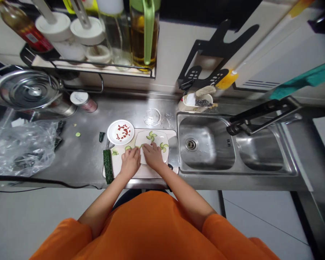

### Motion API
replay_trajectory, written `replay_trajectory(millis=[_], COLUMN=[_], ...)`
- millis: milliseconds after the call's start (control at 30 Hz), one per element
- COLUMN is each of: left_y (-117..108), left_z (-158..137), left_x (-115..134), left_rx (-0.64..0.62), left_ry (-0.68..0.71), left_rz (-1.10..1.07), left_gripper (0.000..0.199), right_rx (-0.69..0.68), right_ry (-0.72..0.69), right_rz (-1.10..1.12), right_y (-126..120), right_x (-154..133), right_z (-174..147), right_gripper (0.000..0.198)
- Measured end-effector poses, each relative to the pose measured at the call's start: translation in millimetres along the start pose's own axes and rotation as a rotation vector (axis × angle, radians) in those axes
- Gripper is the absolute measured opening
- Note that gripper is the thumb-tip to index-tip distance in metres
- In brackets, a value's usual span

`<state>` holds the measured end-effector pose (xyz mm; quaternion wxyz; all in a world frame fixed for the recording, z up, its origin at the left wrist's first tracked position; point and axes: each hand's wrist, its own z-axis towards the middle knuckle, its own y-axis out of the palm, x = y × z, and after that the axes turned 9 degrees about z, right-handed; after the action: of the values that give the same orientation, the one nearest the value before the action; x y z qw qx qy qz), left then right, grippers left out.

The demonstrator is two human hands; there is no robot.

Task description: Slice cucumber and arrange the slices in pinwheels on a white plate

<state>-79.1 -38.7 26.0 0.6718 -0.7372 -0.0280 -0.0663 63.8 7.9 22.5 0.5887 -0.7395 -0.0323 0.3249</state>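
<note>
My left hand [130,163] is closed with its fingers curled over the cutting board [130,174], beside a cucumber slice [128,148]. My right hand [154,158] reaches over the left part of a white squarish plate [162,136], its fingers closed at a small green cucumber piece [141,145] between the two hands. What the left fingers pinch is hidden. On the plate, thin cucumber slices form a fan at the top [151,136] and another at the right [164,146]. A length of dark green cucumber [108,166] lies at the board's left edge, near loose slices [115,152].
A round white plate [112,131] with chopped red pieces overlaps the board's upper left. A cucumber end [102,136] lies farther left. A knife handle [170,167] shows beside my right wrist. The double sink [206,168] is right; a plastic bag [29,144] is left.
</note>
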Motion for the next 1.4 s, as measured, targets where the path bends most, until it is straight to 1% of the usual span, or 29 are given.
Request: replay_trajectory(millis=[133, 233, 300, 367, 433, 667, 867, 1100, 1233, 1300, 1400], left_y=[-3.3, -6.8, -7.3, -5.6, -2.0, 7.6, 5.3, -2.5, -11.1, -15.9, -23.1], left_z=[1.0, 3.6, 5.3, 6.4, 6.9, 10.7, 16.5, 18.9, 18.6, 18.3, 18.4], left_x=[-6.7, -22.6, -34.9, -44.3, -48.6, -41.2, -39.8, -39.8, -39.9, -39.6, -36.9], left_rx=[0.094, 0.186, 0.198, 0.172, 0.145, 0.102, 0.098, 0.052, 0.03, 0.008, -0.064], left_ry=[-0.021, -0.082, -0.133, -0.182, -0.23, -0.349, -0.392, -0.467, -0.516, -0.543, -0.546], left_rz=[-0.079, -0.165, -0.209, -0.228, -0.219, -0.186, -0.241, -0.312, -0.475, -0.612, -0.851], left_gripper=[0.036, 0.033, 0.032, 0.03, 0.03, 0.033, 0.028, 0.022, 0.022, 0.025, 0.034], right_rx=[0.005, 0.025, 0.046, 0.066, 0.085, 0.096, 0.089, 0.078, 0.079, 0.07, 0.074], right_ry=[0.015, 0.048, 0.072, 0.092, 0.105, 0.163, 0.169, 0.184, 0.2, 0.224, 0.261], right_rz=[0.005, 0.012, 0.02, 0.032, 0.047, 0.103, 0.131, 0.172, 0.214, 0.252, 0.349], right_y=[-4.7, -9.4, -12.2, -14.3, -15.8, -16.6, -14.2, -17.8, -20.4, -21.1, -20.7], right_x=[-1.1, 0.0, 1.7, 3.4, 4.5, 3.9, 4.1, 1.5, -1.6, -3.3, -5.6], right_z=[-0.5, -2.0, -4.4, -8.1, -12.7, -26.7, -31.0, -32.1, -31.1, -28.8, -22.4], right_gripper=[0.038, 0.037, 0.036, 0.036, 0.034, 0.029, 0.027, 0.028, 0.027, 0.027, 0.026])
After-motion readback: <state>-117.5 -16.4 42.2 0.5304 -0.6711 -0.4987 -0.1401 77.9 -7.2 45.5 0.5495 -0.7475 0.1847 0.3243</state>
